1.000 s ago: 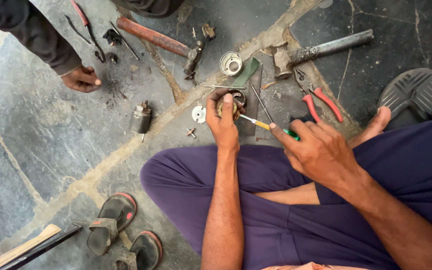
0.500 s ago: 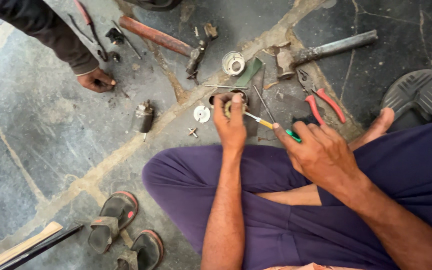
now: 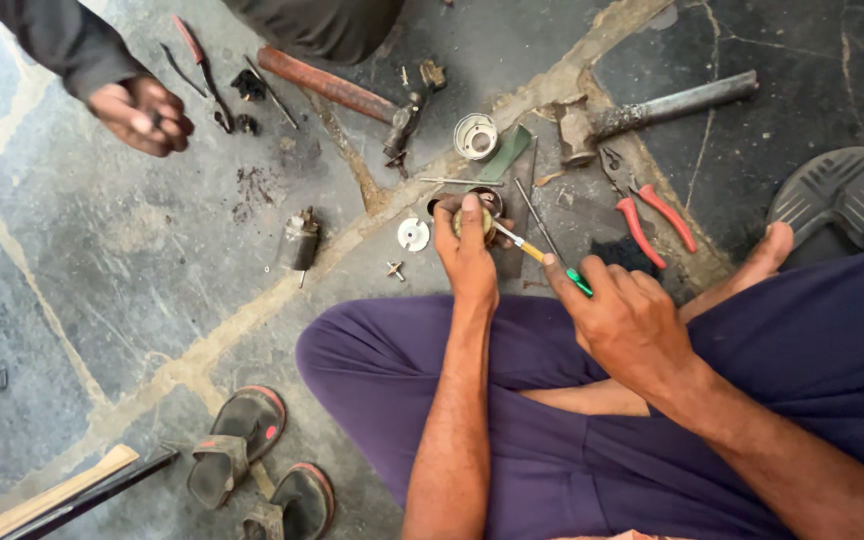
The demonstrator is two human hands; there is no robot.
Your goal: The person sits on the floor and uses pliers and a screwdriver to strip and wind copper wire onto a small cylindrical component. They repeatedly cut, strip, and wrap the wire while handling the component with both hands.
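**A:** Left hand (image 3: 469, 258) is closed round the small round metal part (image 3: 474, 212), pinning it on the stone floor (image 3: 132, 260) just ahead of your knee. Right hand (image 3: 624, 322) is pinched shut on the screwdriver (image 3: 537, 254), green handle end in the fingers, tip running up-left into the part.

**B:** How do I do this bit well?

**A:** I'd keep the shaft in line with the part's face so the tip can't skate out toward your left thumb. Press down with the left, turn with the right. Can't tell what the tip is seated in; your fingers hide it.

**B:** Room to move?

**A:** Tight. White disc (image 3: 413, 234) and a small cross-shaped piece (image 3: 395, 269) lie just left of the part. A thin rod (image 3: 537, 220) lies just right of it, red-handled pliers (image 3: 652, 215) and a hammer (image 3: 652, 108) beyond. White ring cap (image 3: 475, 135) sits above.

**B:** Open side?

**A:** Left. Small motor body (image 3: 300, 240) is near; past it the floor is mostly bare. Another person's hand (image 3: 142, 115) is at top left, well apart from yours. Sandals (image 3: 262, 470) sit near your left leg.
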